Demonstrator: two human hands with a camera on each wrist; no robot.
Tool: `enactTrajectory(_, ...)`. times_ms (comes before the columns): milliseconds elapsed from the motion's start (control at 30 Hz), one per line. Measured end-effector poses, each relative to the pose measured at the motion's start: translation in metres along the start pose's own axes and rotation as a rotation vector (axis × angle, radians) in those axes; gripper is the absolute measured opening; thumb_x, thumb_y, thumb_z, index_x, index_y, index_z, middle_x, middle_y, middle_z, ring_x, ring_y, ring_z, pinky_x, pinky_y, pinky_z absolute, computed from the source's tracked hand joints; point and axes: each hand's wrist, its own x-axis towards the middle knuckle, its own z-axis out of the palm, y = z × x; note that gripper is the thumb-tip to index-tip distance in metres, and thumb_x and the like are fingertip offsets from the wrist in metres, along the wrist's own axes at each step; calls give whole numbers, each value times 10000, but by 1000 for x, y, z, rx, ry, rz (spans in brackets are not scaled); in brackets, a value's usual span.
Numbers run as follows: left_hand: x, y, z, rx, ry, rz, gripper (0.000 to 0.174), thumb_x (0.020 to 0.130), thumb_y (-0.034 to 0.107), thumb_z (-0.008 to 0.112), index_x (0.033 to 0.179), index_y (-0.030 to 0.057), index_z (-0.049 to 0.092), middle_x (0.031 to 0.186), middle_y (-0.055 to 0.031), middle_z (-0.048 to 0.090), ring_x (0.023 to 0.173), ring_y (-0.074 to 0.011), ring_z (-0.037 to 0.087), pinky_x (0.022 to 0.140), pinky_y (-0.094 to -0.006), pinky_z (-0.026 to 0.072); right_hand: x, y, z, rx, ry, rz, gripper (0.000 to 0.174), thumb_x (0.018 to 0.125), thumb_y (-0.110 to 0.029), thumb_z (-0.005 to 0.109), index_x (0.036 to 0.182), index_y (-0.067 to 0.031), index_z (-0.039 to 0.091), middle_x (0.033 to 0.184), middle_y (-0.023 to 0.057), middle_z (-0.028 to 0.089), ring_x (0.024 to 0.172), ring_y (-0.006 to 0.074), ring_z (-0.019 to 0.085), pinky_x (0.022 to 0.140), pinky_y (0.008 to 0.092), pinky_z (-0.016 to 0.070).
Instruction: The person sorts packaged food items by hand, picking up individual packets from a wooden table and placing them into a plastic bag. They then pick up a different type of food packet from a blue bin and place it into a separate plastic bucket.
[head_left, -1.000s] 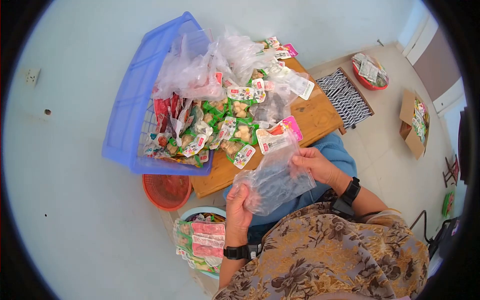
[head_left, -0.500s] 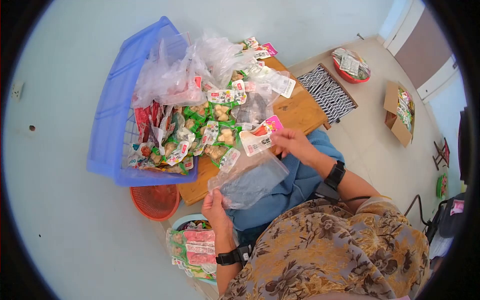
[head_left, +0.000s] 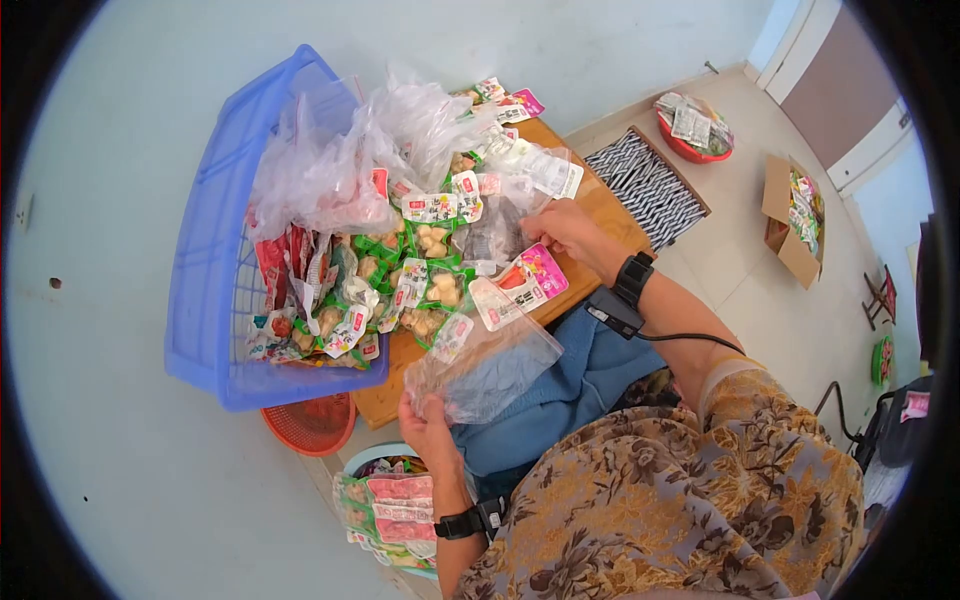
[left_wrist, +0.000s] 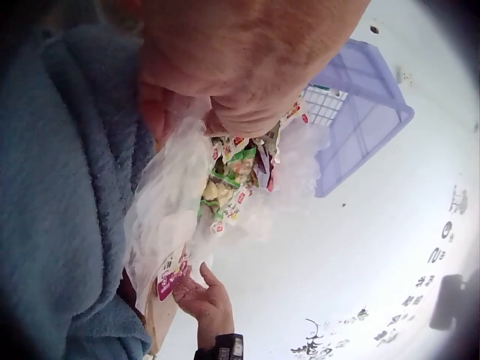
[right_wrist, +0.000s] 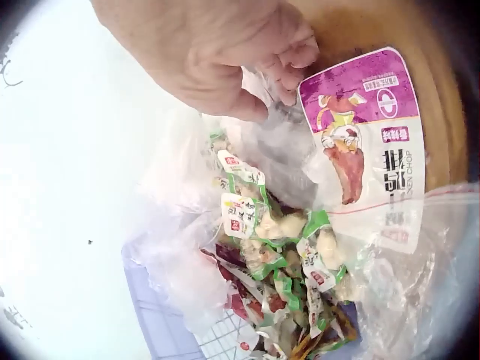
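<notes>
My left hand point(head_left: 430, 432) pinches a corner of a clear plastic zip bag point(head_left: 492, 378), which spreads over the blue cloth on the lap. A pink and white chicken chop packet point(head_left: 540, 272) lies at the table's front edge; its white end overlaps the bag's mouth. Just beyond that packet, my right hand point(head_left: 572, 232) reaches down to thin clear plastic point(right_wrist: 281, 146) on the table. Its thumb and fingers are apart, fingertips right at the plastic. Green-edged snack packets point(head_left: 430, 290) are heaped beside it.
A tilted blue basket point(head_left: 210, 250) leans at the left with packets and a pile of clear bags point(head_left: 330, 165). The wooden table point(head_left: 610, 215) carries the heap. On the floor are a red colander point(head_left: 312, 425), a basin of packets point(head_left: 400, 510), a cardboard box point(head_left: 790, 230) and a striped mat point(head_left: 650, 185).
My right hand let go of the clear bag, passed over the chicken chop packet and moved farther out across the table. My left hand still holds the bag, now lower and to the left.
</notes>
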Motion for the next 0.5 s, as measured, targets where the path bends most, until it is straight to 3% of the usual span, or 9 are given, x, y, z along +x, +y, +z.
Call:
enactTrajectory(167,-5,2,7,80,-27,-20,482,886,37,669,1327,-5,478,1178,-81,619,1003,-145,613,832,-287,518,4,-5,4,-19,60,56,191,728,-110,796,686,-23,631,640,86,594,513,147,507,419,306,332)
enactTrajectory(233,-3,-4,9,123,-77,164,565,875,24,668,1381,-20,421,1275,-122,572,1130,-195,572,945,-338,482,3,-4,4,-19,79,75,183,713,-95,802,693,-13,640,656,98,610,534,159,531,436,311,359)
enactTrajectory(300,-4,-5,11,227,-72,227,611,863,17,673,1403,-28,389,1313,-138,544,1158,-213,556,966,-345,469,1,1,5,18,74,-38,179,697,-94,800,738,18,666,702,104,641,604,182,587,505,335,437)
enactTrajectory(400,-12,8,21,396,-84,317,695,833,14,687,1434,-34,341,1386,-180,477,1223,-263,513,993,-360,454,3,11,12,-109,143,-151,212,733,-131,802,810,3,657,688,49,609,604,133,557,513,292,436)
enactTrajectory(500,-19,21,31,617,-110,434,770,793,45,725,1449,-23,327,1449,-237,387,1301,-344,439,1024,-399,434,-8,0,13,-198,79,-95,235,740,-134,798,866,24,679,788,71,656,704,148,593,607,305,477)
